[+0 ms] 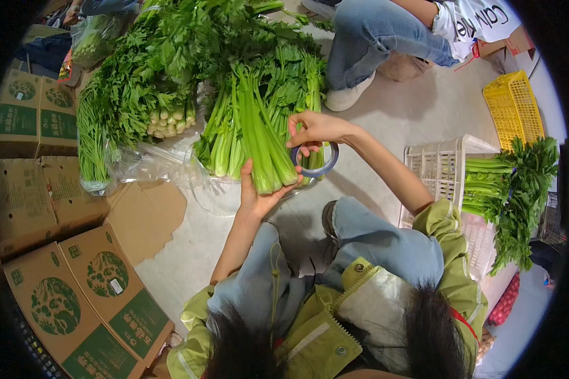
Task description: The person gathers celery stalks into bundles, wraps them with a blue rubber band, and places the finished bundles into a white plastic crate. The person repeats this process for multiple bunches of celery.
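My left hand (259,199) is closed around the cut base of a bunch of celery (257,142), whose leafy tops point away from me. Close by, the curled fingers of my right hand (316,129) hold a roll of tape (328,165) with a bluish rim, right beside the stalks. Thumb and forefinger of that hand come together at the edge of the bunch; whether a strip of tape lies between them is too small to make out. More celery (221,148) lies on clear plastic just beyond and under the held bunch.
A large leafy heap (189,44) and bundled thin green stems (95,139) lie ahead to the left. Printed cardboard boxes (76,303) line the left side. On the right, celery (483,180) rests on a white crate (436,170), near a yellow basket (512,104). Another person's knee (373,41) is ahead.
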Available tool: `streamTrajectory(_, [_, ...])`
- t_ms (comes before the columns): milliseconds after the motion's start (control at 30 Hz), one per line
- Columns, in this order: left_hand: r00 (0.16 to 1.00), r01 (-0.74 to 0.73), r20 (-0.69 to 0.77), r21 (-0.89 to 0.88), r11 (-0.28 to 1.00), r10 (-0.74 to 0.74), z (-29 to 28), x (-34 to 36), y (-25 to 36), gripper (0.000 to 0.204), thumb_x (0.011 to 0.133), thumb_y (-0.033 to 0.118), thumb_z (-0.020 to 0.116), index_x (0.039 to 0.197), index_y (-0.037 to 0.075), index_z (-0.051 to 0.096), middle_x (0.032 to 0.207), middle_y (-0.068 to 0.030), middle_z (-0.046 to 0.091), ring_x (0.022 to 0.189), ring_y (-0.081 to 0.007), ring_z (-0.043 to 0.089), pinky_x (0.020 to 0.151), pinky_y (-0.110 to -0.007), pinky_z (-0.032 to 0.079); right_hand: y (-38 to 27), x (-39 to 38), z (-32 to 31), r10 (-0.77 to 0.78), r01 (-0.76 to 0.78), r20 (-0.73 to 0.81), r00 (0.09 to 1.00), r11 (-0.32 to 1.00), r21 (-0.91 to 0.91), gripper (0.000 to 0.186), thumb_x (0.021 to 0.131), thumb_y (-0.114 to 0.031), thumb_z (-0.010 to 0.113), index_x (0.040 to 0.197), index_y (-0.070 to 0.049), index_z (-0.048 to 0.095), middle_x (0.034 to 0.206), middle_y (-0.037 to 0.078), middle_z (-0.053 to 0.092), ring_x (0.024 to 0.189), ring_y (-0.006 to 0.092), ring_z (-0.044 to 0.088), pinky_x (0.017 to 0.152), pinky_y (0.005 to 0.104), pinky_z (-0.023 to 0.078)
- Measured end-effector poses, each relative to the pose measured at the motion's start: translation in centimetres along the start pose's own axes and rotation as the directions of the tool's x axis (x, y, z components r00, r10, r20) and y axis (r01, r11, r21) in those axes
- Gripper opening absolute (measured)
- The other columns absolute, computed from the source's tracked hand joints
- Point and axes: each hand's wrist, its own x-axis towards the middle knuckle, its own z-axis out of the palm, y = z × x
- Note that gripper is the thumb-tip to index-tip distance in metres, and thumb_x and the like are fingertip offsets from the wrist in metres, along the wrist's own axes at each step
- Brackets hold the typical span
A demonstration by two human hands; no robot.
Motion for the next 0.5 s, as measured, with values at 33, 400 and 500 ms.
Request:
streamTrajectory(33, [1.000, -0.010, 0.010, -0.040, 0.999, 0.010, -0.2, 0.0, 0.0, 0.078, 0.081, 0.059, 0.058, 0.132, 0.003, 0.042, 0.124, -0.0216, 0.052, 0.110, -0.0417, 0.053, 0.098, -0.057, 0.041, 0.8, 0.1, 0.0, -0.013, 0.012, 0.005, 1.000, 0.998, 0.068, 0.026, 0.087, -0.025, 0.066, 0.087, -0.003, 0.052, 0.068, 0.006, 0.064, 0.053, 0.0060, 0.055, 0.047, 0.0181, 0.039])
streamTrajectory(400, [0.977, 0.017, 0.206, -0.316, 0.949, 0.051, -2.0, 0.0, 0.5, 0.071, 0.079, 0.054, 0.060, 0.128, 0.004, 0.048, 0.119, -0.0201, 0.056, 0.106, -0.0459, 0.054, 0.094, -0.058, 0.043, 9.4, -0.7, 1.2, -0.241, 0.189, -0.079, 0.967, 0.479, 0.857, 0.033, 0.097, -0.036, 0.049, 0.087, -0.006, 0.056, 0.086, 0.010, 0.061, 0.086, 0.0229, 0.058, 0.084, 0.0382, 0.048])
streamTrajectory(500, [0.986, 0.002, 0.156, -0.324, 0.946, 0.051, -1.9, -0.3, 0.6, 0.070, 0.078, 0.053, 0.061, 0.127, 0.006, 0.049, 0.119, -0.0195, 0.055, 0.104, -0.0443, 0.054, 0.092, -0.056, 0.044, 9.5, -0.6, 1.9, -0.305, 0.154, -0.047, 0.951, 0.339, 0.928, 0.037, 0.097, -0.041, 0.047, 0.089, -0.006, 0.057, 0.087, 0.012, 0.060, 0.095, 0.0284, 0.056, 0.096, 0.0469, 0.041])
